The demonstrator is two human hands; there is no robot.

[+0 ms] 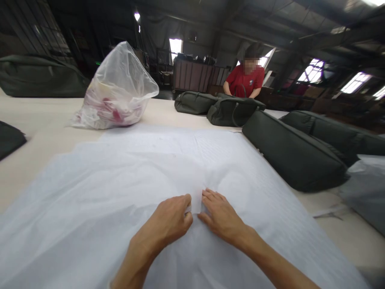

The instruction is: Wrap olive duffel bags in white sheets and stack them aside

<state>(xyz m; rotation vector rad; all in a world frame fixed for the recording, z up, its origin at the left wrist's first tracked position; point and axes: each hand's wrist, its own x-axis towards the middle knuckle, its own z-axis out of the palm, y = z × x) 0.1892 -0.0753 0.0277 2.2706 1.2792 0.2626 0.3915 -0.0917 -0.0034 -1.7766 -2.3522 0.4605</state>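
Observation:
A wide, thin white sheet (144,172), wrinkled and paper-like, is spread over the table in front of me. My left hand (171,214) is closed, with a bit of the sheet pinched between thumb and curled fingers. Just right of it, my right hand (221,214) has its fingers bent over the sheet, with a fold of it between thumb and fingertips. A narrow gap separates the two hands, and the sheet creases around them. My palms are hidden.
A clear plastic bag (117,88) with pink and white contents stands at the back left. Dark green bags (294,152) line the right side; another (42,76) lies far left. Scissors (327,214) and grey plastic (365,188) are at right. A person in red (246,80) handles a bag opposite.

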